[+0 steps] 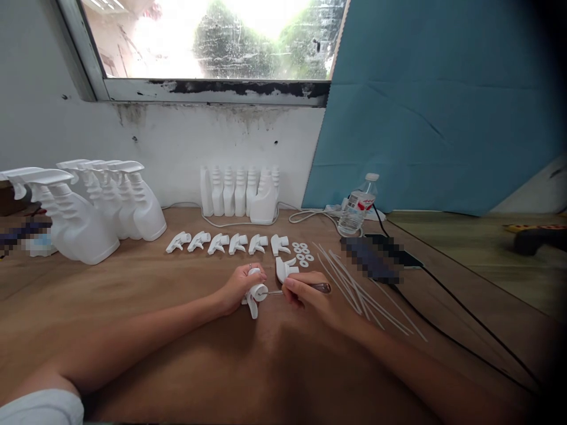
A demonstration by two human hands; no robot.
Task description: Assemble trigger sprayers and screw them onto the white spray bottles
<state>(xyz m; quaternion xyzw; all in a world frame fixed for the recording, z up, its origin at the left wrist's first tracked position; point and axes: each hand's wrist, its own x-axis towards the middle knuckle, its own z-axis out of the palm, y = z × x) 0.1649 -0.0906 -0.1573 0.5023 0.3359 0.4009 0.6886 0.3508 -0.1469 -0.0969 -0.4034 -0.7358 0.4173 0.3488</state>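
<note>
1. A white spray head (257, 292) is held just above or on a brown table (199, 366); whether its lever touches the wood I cannot tell. Its round end faces right.
2. The left hand (239, 286), at the left of the held spray head, has its thumb and fingers clamped around the body.
3. The right hand (312, 292), to the right of the held spray head, has its fingers closed together on a dark-handled tool (323, 287). The thin shaft reaches the head's round end; how far in, if at all, I cannot tell.
4. Beyond the held spray head, six similar heads (238, 242) lie in a row; one loose head (282, 270) lies nearer, beside the right hand.
5. To its right are small white rings (303, 256), then thin pale tubes (349, 286); farther back stands a clear bottle (353, 212).
6. Well left of it stand white bottles (84, 236) with heads fitted; behind it, by the wall, are headless bottles (240, 198).
</note>
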